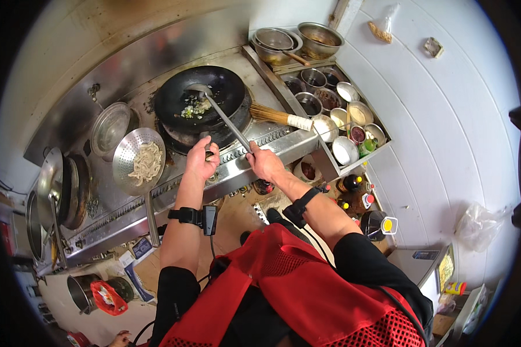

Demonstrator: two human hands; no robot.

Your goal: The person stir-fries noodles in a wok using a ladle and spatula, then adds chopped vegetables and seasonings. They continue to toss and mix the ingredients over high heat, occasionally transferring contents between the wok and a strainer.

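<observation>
A black wok point(225, 82) sits on the stove, its handle in my left hand point(203, 157). My right hand point(264, 162) grips the long metal handle of a wok ladle point(225, 117), whose bowl rests inside the wok. Chopped green and white pieces point(195, 107) lie beside the ladle's bowl. To the left, a perforated metal strainer point(120, 169) holds pale strips point(146, 162) that look like sliced meat. A bamboo wok brush point(273, 115) lies just right of the wok.
A tray point(364, 159) of seasoning bowls stands at the right, with metal basins point(320, 41) behind it. Stacked pans point(76, 191) and a lidded pot point(110, 126) are at the left. Bottles point(375, 225) stand low at the right. Another person's hand point(120, 339) shows at the bottom left.
</observation>
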